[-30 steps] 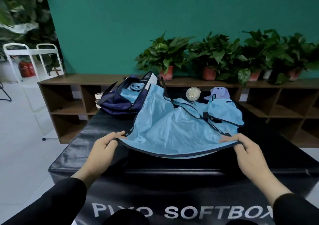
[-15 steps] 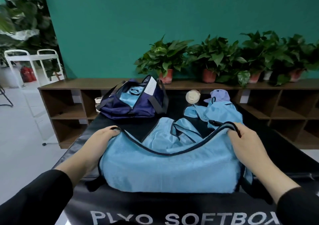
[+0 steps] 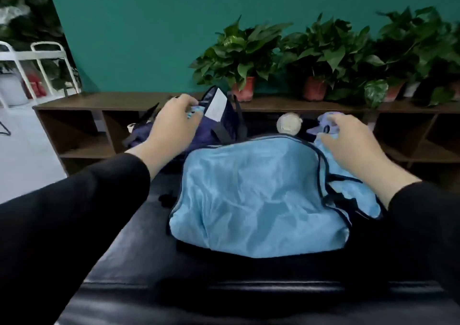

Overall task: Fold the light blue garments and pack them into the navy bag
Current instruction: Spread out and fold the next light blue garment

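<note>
A light blue garment (image 3: 254, 195) with dark trim lies folded over on the black padded table (image 3: 174, 262). A second light blue garment (image 3: 358, 197) lies crumpled at its right, partly under my right forearm. The navy bag (image 3: 224, 125) stands open at the table's far left, with light blue cloth inside. My left hand (image 3: 171, 123) hovers over the bag with its fingers loosely curled and nothing in them. Past the folded garment's far right corner, my right hand (image 3: 348, 145) hangs with relaxed fingers and holds nothing.
A lilac cap (image 3: 326, 125) and a round white object (image 3: 288, 124) sit at the table's far edge. Behind stands a low wooden shelf (image 3: 82, 105) with potted plants (image 3: 239, 50) against a teal wall. White chairs are at the far left.
Both hands carried the garment's near edge up and over to its far side, folding it, then let go. They now hover beyond its far edge.
</note>
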